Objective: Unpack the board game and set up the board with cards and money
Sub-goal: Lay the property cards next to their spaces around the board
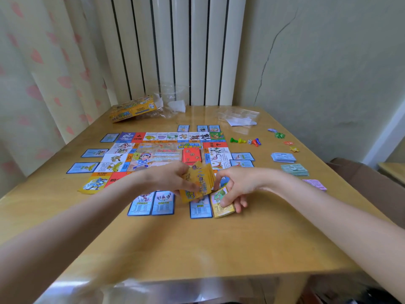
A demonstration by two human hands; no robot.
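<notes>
On the desk (197, 249) the board (166, 154) is laid flat in the middle, and blue cards (163, 202) are placed around its edges, probably so that each one is matched to its square. A fan of yellow cards (200, 183) is gripped by the left hand (171, 178) so it can be dealt from, while one yellow card (221, 204) is pinched by the right hand (236, 189) at the near edge. The money (294, 169) is kept in stacks well apart on the right.

**Both hands forward, each gripping cards**

Bare forearms reach in from the lower corners and converge mid-frame. Left hand (168, 177), palm turned down, fingers curled round a fanned stack of yellow cards (198, 183). Right hand (237, 185) pinches a single yellow-bordered card (221, 201), fingertips pointing down.
</notes>
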